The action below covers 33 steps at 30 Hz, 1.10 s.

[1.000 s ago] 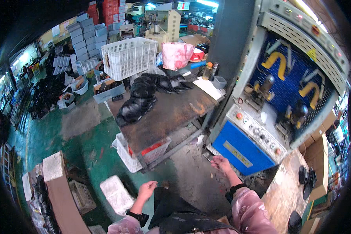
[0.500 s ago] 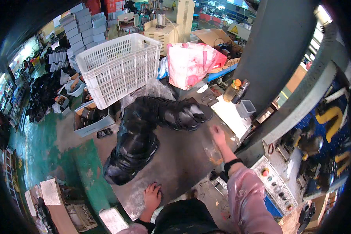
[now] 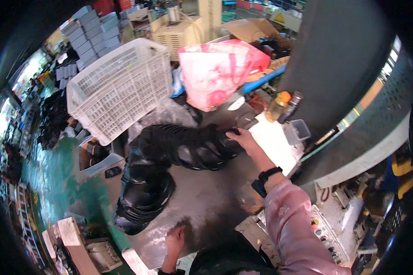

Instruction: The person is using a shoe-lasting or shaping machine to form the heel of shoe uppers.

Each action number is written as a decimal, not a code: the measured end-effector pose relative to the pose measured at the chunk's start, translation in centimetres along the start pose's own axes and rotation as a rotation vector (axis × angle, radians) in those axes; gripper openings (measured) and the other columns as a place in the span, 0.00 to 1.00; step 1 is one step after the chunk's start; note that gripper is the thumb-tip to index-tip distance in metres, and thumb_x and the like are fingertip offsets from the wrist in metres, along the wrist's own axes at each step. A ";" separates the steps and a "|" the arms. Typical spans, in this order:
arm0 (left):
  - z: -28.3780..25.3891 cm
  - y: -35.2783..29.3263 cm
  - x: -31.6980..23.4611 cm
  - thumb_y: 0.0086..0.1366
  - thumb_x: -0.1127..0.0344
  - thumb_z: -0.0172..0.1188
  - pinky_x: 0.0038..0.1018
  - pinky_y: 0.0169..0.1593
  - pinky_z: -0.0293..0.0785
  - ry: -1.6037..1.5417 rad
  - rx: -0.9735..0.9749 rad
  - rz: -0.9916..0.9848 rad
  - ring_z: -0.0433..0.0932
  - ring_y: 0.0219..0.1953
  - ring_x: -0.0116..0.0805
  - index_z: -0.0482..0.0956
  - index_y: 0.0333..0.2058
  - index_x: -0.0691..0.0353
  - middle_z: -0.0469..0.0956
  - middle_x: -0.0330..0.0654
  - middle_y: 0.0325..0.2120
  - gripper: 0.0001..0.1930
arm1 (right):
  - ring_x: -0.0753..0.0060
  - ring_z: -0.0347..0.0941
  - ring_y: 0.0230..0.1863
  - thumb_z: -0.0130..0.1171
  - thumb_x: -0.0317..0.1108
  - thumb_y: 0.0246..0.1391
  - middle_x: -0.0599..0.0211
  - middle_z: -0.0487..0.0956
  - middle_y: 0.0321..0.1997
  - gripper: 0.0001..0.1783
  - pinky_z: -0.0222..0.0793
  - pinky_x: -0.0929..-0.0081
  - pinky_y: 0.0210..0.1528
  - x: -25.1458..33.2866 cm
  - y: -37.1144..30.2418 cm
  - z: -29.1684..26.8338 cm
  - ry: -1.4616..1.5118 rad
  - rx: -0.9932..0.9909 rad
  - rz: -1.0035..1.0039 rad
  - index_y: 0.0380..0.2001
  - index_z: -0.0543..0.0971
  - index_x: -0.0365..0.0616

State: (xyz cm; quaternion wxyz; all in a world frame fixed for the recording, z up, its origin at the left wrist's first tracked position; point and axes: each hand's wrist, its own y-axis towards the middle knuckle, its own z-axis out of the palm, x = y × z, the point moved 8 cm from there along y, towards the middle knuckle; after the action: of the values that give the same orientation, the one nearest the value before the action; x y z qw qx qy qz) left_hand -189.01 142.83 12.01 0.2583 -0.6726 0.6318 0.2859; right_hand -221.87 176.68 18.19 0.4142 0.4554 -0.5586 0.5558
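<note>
Glossy black pieces that look like shoe uppers [image 3: 188, 149] are nested into one another in a long curved row on the dark metal tabletop [image 3: 202, 197]. The row bends at the far left and comes toward me along the left side. At its right end, my right hand [image 3: 245, 141] has its fingers closed over the edge of the last piece. My left hand [image 3: 175, 239] is low over the near edge of the tabletop, apart from the row. Its fingers are blurred and partly dark, and I see nothing held in it.
Behind the row stand a white plastic crate [image 3: 121, 89] and a pink-and-white bag [image 3: 213, 73]. A bottle with an orange cap [image 3: 277, 107] and a clear plastic tub [image 3: 298, 130] sit right, beside a dark pillar [image 3: 335, 64]. A carton [image 3: 98, 158] lies left.
My right hand has moved forward and left from above the tabletop onto the end piece of the row. My left hand has drawn its spread fingers in. The view has shifted.
</note>
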 end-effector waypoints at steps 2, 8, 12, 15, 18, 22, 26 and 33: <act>-0.5 4.4 -6.3 0.56 0.73 0.56 0.36 0.43 0.74 -0.178 0.031 0.043 0.78 0.38 0.44 0.80 0.39 0.58 0.80 0.45 0.32 0.11 | 0.75 0.74 0.32 0.65 0.42 0.47 0.68 0.79 0.30 0.20 0.69 0.73 0.38 4.1 -5.8 -2.7 -0.137 -0.051 -0.166 0.36 0.78 0.37; -4.7 10.3 -33.7 0.52 0.67 0.62 0.38 0.53 0.68 -0.327 0.134 0.824 0.74 0.48 0.43 0.78 0.42 0.61 0.79 0.43 0.38 0.16 | 0.51 0.75 0.28 0.62 0.45 0.43 0.56 0.76 0.23 0.17 0.70 0.58 0.28 9.3 -28.5 -0.7 -1.182 -0.026 -0.370 0.34 0.75 0.47; 3.3 2.1 -40.4 0.46 0.55 0.66 0.38 0.55 0.65 -0.011 0.725 1.495 0.74 0.46 0.43 0.79 0.35 0.63 0.79 0.43 0.34 0.20 | 0.56 0.75 0.26 0.61 0.47 0.42 0.62 0.76 0.23 0.24 0.68 0.61 0.22 6.9 -38.3 -0.9 -1.492 -0.003 -0.134 0.43 0.73 0.47; 10.8 -4.4 -38.6 0.48 0.52 0.64 0.38 0.47 0.70 0.253 1.136 1.676 0.76 0.38 0.43 0.79 0.29 0.60 0.78 0.42 0.29 0.17 | 0.56 0.76 0.29 0.61 0.51 0.43 0.63 0.78 0.27 0.25 0.69 0.60 0.25 5.9 -43.9 -2.7 -1.471 -0.074 0.033 0.42 0.74 0.48; 12.3 -9.6 -40.6 0.51 0.56 0.62 0.37 0.37 0.74 0.131 1.146 1.795 0.78 0.32 0.42 0.79 0.29 0.59 0.77 0.41 0.26 0.13 | 0.54 0.76 0.36 0.59 0.62 0.43 0.64 0.78 0.32 0.28 0.71 0.59 0.33 3.9 -49.4 -7.0 -1.111 -0.233 0.225 0.34 0.78 0.49; 13.4 -14.3 -43.2 0.50 0.65 0.58 0.35 0.29 0.74 0.050 0.852 1.792 0.78 0.27 0.41 0.75 0.25 0.59 0.75 0.41 0.22 0.05 | 0.58 0.77 0.38 0.60 0.51 0.43 0.61 0.78 0.34 0.20 0.72 0.62 0.34 -0.1 -54.3 -9.2 -1.204 -0.350 0.471 0.31 0.78 0.46; 13.8 -17.1 -45.2 0.47 0.70 0.57 0.31 0.28 0.74 0.033 0.660 1.707 0.77 0.29 0.38 0.73 0.25 0.59 0.73 0.41 0.24 0.05 | 0.60 0.71 0.29 0.62 0.38 0.35 0.67 0.71 0.25 0.11 0.68 0.65 0.29 3.6 -59.7 -10.8 -1.300 -0.954 0.078 0.22 0.72 0.47; 16.9 -21.0 -48.9 0.49 0.70 0.57 0.34 0.31 0.74 0.000 0.769 1.556 0.78 0.34 0.38 0.75 0.30 0.58 0.76 0.41 0.29 0.07 | 0.68 0.65 0.24 0.57 0.32 0.30 0.70 0.61 0.20 0.09 0.61 0.70 0.24 1.0 -64.7 -14.4 -1.343 -1.112 -0.201 0.18 0.67 0.49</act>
State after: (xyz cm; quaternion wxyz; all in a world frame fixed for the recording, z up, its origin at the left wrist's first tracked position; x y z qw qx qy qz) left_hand -170.94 190.58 34.61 0.1987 0.0848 0.9651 0.1482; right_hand -159.98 193.08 35.52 0.2070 0.4654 -0.8315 -0.2216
